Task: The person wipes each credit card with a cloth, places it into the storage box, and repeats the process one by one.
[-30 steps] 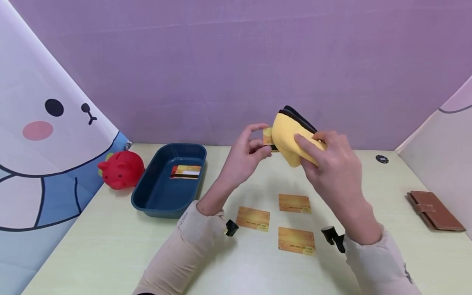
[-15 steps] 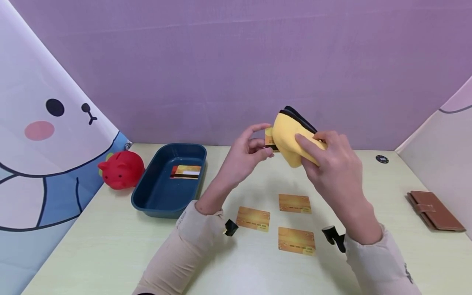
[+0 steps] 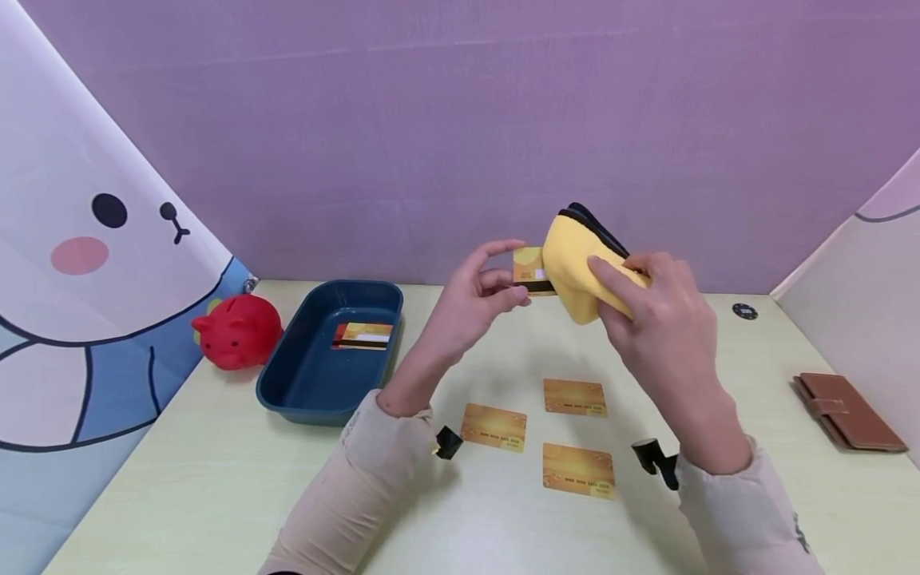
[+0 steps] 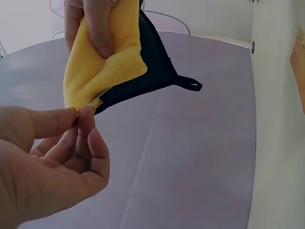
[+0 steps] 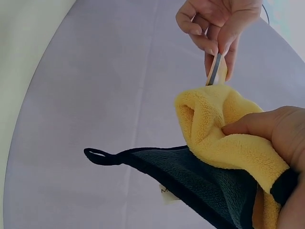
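Above the table, my left hand [image 3: 467,311] pinches a gold bank card [image 3: 528,267] with a dark stripe by its edges, between thumb and fingers. A folded plush cleaning cloth [image 3: 578,271], yellow on one side and dark grey on the other, is gripped in my right hand [image 3: 668,327]. The cloth covers the card's right end. In the right wrist view the card [image 5: 217,71] appears nearly edge-on, sticking out of the yellow fold [image 5: 209,119]. The cloth's dark corner ends in a hanging loop [image 4: 189,83]. Three gold cards [image 3: 493,427] lie on the table below.
A blue tray [image 3: 305,387] on the left contains a few cards [image 3: 366,334]. Beside it sits a red piggy bank [image 3: 240,331]. At the right are a brown wallet [image 3: 855,409] and a black chip [image 3: 744,311]. A purple backdrop [image 3: 460,144] rises behind the table.
The right hand has moved the cloth slightly to the right, so more of the pinched card shows. The left hand stays nearly in place. The cards on the table have not moved.
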`<state>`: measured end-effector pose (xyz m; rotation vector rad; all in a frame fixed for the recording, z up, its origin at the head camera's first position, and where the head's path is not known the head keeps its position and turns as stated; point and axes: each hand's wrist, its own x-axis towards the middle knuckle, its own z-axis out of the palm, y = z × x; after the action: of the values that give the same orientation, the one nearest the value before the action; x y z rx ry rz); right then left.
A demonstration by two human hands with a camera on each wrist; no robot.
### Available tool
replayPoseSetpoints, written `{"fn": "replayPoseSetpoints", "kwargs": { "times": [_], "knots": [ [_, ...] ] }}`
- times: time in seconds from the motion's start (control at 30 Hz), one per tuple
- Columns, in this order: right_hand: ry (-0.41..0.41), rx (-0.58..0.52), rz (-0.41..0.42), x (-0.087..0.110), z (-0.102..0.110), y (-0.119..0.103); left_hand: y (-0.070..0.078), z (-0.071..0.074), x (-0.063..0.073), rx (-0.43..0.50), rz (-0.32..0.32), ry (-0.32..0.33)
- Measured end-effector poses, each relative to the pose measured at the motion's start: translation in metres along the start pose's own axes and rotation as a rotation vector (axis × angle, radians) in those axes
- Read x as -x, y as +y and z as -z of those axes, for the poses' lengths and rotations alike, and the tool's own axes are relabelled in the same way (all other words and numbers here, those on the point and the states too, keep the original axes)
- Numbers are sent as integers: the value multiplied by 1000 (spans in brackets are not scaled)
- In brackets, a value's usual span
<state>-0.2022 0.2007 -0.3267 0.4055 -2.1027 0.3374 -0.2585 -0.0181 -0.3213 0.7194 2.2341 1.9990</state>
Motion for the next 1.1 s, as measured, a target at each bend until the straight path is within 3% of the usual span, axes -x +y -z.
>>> {"fn": "replayPoseSetpoints", "kwargs": {
  "times": [0.33,0.77,1.1],
  "knots": [
    [50,-4,-61,-1,0,9,2,6,0,30,-4,19],
    [32,13,-154,-1,10,20,5,14,1,69,-2,55],
    [103,-37,-142,-3,9,15,-1,10,-2,33,-49,93]
  ]
}}
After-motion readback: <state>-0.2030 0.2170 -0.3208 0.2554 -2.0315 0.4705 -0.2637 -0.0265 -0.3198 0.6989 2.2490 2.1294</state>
